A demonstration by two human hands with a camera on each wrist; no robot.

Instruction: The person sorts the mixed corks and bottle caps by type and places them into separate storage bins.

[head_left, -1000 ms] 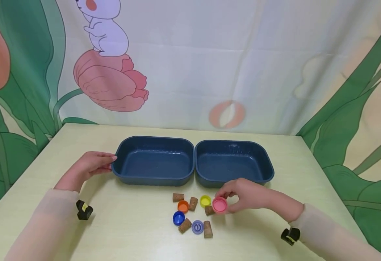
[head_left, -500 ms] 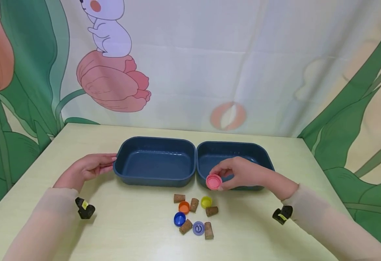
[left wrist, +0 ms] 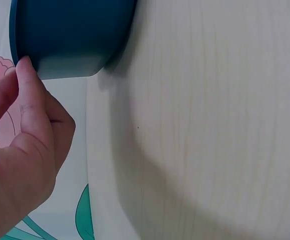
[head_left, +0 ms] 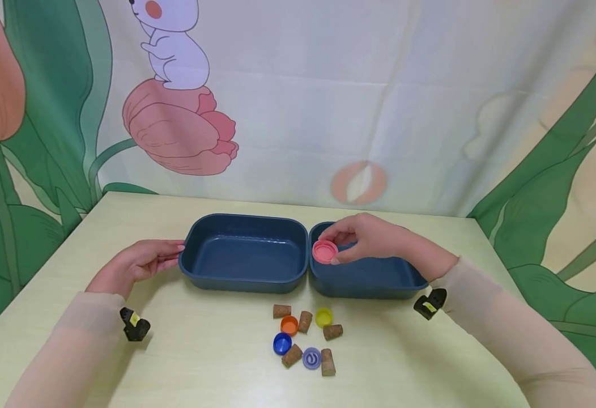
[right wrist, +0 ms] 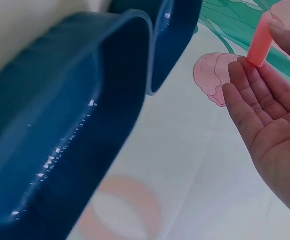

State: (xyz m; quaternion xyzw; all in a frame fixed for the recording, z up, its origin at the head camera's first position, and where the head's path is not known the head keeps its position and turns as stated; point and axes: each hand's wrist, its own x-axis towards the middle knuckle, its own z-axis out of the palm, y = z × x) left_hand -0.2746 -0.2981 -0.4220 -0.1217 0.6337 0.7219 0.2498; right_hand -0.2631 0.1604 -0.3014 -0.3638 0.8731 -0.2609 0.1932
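Note:
My right hand (head_left: pixel 371 237) pinches a pink bottle cap (head_left: pixel 324 252) between thumb and fingers, above the right dark-blue tray (head_left: pixel 374 289). Its hollow side faces the head camera. In the right wrist view the pink cap (right wrist: pixel 261 41) shows edge-on at the fingertips, with the other fingers spread below. My left hand (head_left: pixel 142 260) holds the left end of the other dark-blue tray (head_left: pixel 242 284). The left wrist view has thumb and finger at that tray's rim (left wrist: pixel 13 37), the finger against the outer wall. The hand and forearm hide part of the right tray.
In front of the trays lie several corks (head_left: pixel 327 362), with a yellow cap (head_left: pixel 323 318), an orange cap (head_left: pixel 289 325), a blue cap (head_left: pixel 282 344) and a purple cap (head_left: pixel 311 358) among them. A printed curtain (head_left: pixel 288 113) hangs behind the pale table (head_left: pixel 201 351).
My right hand has lifted the pink cap from beside the corks and carried it up and away from me, over the right tray. The left hand has stayed at its tray.

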